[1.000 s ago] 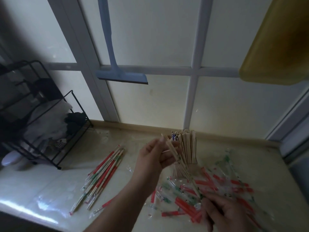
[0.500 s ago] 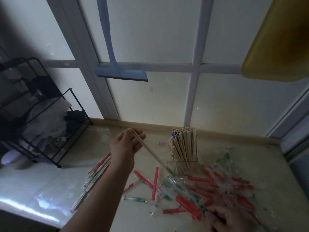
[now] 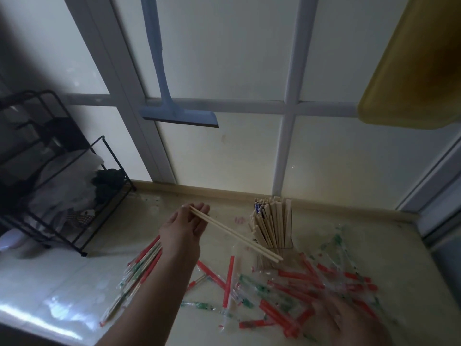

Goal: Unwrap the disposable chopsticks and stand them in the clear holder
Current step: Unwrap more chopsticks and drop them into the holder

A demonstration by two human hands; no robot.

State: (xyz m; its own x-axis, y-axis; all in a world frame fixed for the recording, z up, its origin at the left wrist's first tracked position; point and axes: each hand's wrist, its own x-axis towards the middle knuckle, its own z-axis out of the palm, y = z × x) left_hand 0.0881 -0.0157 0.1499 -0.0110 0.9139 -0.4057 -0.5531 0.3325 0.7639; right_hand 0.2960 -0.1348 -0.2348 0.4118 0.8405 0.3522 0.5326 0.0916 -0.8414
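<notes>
We see the left hand [image 3: 183, 229] raised above the counter [image 3: 62, 290], pinching one end of a bare pair of chopsticks [image 3: 237, 235] between thumb and fingers, so that the sticks slope down and to the right with their free tips in front of the lower part of the clear holder [image 3: 273, 236]. The holder stands near the back edge of the counter and is already crowded with upright sticks. The right hand [image 3: 349, 323] is blurred at the lower right over the heap of empty wrappers [image 3: 299, 290]; we cannot tell whether its fingers are spread or closed on a wrapper. A bundle of wrapped chopsticks [image 3: 139, 273] lies partly under the left forearm. We judge the chief risks as follows. Held only at one end, the pair may splay or twist, so one stick could slip from the pinch. The low tips, if swung toward the holder without first being lifted and turned upright, could strike its wall or the packed sticks and tip the light holder over. Little free space remains inside, so the pair may jam or ride up and fall out. The forearm could also scatter the wrapped bundle beneath it.
</notes>
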